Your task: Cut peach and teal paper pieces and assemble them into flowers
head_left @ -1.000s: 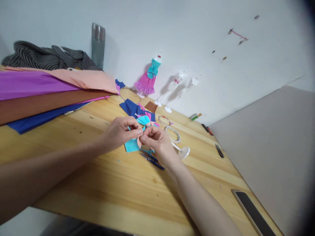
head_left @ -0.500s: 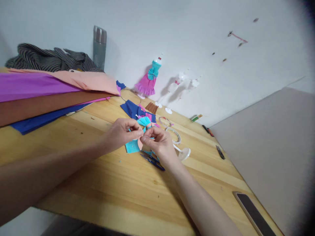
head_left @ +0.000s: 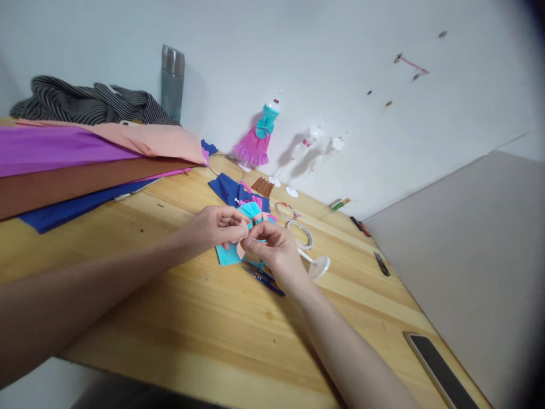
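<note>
My left hand (head_left: 223,225) and my right hand (head_left: 272,241) meet over the middle of the wooden table, fingertips nearly touching. Between them they pinch a small strip of peach crepe paper (head_left: 241,249), its lower end hanging under my right thumb. Just behind lies a turquoise pleated paper piece (head_left: 250,210), partly covered by my fingers. A flat turquoise paper piece (head_left: 229,255) rests on the table below my left hand. Beneath my right wrist is a pair of dark blue scissors (head_left: 264,278). The white stand base (head_left: 319,266) of a mini mannequin pokes out to the right.
At the back stands a mini mannequin in a turquoise and pink paper dress (head_left: 258,133), beside two bare white ones (head_left: 304,143). Tape rolls (head_left: 300,234), a cutter (head_left: 381,264) and a phone (head_left: 438,366) lie rightward. Coloured paper sheets (head_left: 85,147) and a grey bottle (head_left: 172,82) are at left.
The peach strip has shifted slightly left and turned between my fingertips. Both hands stay in almost the same place, and the table things have not moved.
</note>
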Demonstrator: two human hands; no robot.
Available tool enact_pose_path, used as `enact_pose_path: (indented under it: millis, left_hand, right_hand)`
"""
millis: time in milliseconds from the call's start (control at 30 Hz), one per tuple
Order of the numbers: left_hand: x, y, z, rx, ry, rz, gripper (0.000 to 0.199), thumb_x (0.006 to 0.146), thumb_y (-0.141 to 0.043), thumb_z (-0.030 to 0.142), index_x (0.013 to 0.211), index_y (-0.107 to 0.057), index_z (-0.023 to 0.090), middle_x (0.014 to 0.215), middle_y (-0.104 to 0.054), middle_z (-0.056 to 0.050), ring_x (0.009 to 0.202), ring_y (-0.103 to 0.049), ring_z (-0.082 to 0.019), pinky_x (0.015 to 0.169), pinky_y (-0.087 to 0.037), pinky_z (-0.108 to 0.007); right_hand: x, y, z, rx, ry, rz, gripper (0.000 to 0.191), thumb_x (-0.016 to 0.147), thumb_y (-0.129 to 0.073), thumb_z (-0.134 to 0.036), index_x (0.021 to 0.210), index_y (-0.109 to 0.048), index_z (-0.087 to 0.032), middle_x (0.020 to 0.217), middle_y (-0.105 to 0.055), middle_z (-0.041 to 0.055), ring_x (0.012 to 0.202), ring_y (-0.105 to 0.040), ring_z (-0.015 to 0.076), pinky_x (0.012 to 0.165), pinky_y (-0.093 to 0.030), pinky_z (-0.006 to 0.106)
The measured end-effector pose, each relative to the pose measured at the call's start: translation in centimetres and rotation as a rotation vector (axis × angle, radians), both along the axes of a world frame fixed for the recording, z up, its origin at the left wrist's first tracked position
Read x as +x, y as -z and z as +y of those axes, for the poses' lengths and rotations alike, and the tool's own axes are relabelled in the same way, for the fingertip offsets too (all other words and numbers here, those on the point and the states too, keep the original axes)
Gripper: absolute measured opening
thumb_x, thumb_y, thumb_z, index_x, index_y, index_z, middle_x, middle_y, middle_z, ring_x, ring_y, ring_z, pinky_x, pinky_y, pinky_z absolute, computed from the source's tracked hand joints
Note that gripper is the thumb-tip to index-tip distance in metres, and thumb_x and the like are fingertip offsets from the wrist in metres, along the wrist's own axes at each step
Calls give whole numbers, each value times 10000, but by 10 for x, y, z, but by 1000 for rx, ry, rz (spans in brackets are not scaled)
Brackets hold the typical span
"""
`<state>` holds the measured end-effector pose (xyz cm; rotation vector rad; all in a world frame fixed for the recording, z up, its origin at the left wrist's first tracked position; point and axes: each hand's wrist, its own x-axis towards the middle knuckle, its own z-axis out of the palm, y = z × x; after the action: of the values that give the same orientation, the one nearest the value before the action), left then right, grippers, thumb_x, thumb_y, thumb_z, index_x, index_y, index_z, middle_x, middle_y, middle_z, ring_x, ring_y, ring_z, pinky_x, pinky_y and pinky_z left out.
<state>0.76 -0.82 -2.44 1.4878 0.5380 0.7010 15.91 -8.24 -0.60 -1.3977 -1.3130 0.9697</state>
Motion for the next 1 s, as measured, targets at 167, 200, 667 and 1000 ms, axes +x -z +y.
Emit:
enact_pose_path:
  millis: [167, 200, 667, 1000]
  left_hand:
    - [-1, 0, 4, -127, 50, -47, 283, 796, -597, 408, 801, -634, 127, 608, -585, 1, 563, -549, -111, 533, -452, -231]
    - [-1, 0, 5, -153, 67, -45, 314, 793, -597, 440, 790, -632, 129, 616, -600, -10, 573, -562, -119, 530, -450, -232]
    - [-1, 0, 2, -78, -3, 52, 209, 730, -687, 330, 704, -620, 134, 582, -649, -3, 507, -513, -73, 546, -427, -200]
    - [1, -1, 3, -363, 105, -140, 521, 731, -597, 631, 751, -623, 111, 612, -598, -47, 580, -550, -139, 544, -413, -244]
  right_hand:
    - [0, 3, 0, -25, 9, 82, 202, 620, -735, -290, 599, -570, -174, 537, -568, -37, 471, -418, 70, 477, -312, 218]
    - [0, 4, 1, -20, 12, 100, 209, 617, -743, -295, 604, -573, -174, 537, -562, -40, 462, -403, 66, 464, -298, 216]
    - [4, 16, 4, -132, 1, 365, 285, 583, -827, -376, 638, -640, -168, 577, -619, -8, 518, -512, 88, 535, -409, 225]
    - [2, 15, 3, -76, 65, 354, 268, 581, -820, -379, 627, -660, -169, 543, -611, -8, 493, -496, 91, 495, -381, 222]
